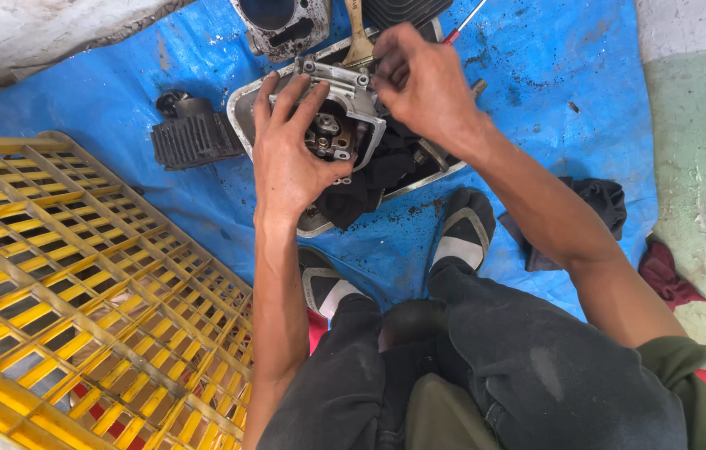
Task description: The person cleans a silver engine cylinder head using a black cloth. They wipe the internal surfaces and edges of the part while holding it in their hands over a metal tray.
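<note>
I am crouched over a big blue tarp [536, 100] on the ground. Beside me on my left lies a big yellow plastic crate [61, 300]. On the tarp sits a shallow metal tray [240, 108] with a dark rag [369, 179] in it. A black finned engine block [194, 137] lies just beside the tray, and another grey engine piece [282, 25] lies above it.

Over the tray is the silver engine head [340, 104], tilted up toward me. My left hand [286, 158] holds it, fingers spread wide around its side and top. My right hand [424, 83] is at its top right corner, fingers pinched close on something small there. I cannot tell what, it is hidden. A brush with a wooden handle [359, 37] and a red-handled tool [463, 23] lie just behind.

I think the good way is to hold the head very still with my left hand and keep it over the tray, so small bits fall in there.
</note>
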